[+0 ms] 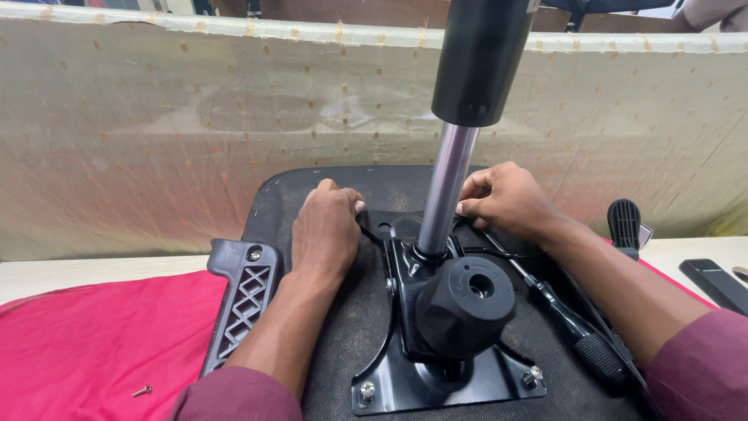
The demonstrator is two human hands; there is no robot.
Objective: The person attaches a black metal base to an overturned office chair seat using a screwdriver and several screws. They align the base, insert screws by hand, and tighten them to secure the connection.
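Observation:
An upturned office chair seat (335, 327) lies in front of me, its black fabric underside up. A black metal mechanism plate (444, 378) is bolted to it, with a round black knob (467, 304) and a chrome gas cylinder (448, 187) rising from it. My left hand (326, 230) rests fingers-down on the far left corner of the plate. My right hand (506, 199) presses its curled fingers at the far right corner, beside the cylinder. What the fingertips grip is hidden.
A black plastic armrest bracket (241, 300) sits at the seat's left edge on red cloth (93, 343) with a loose screw (142, 390). A screwdriver (573, 331) lies under my right forearm. A black handle (625, 224) and dark flat device (717, 284) lie at right. Beige fabric (156, 132) stands behind.

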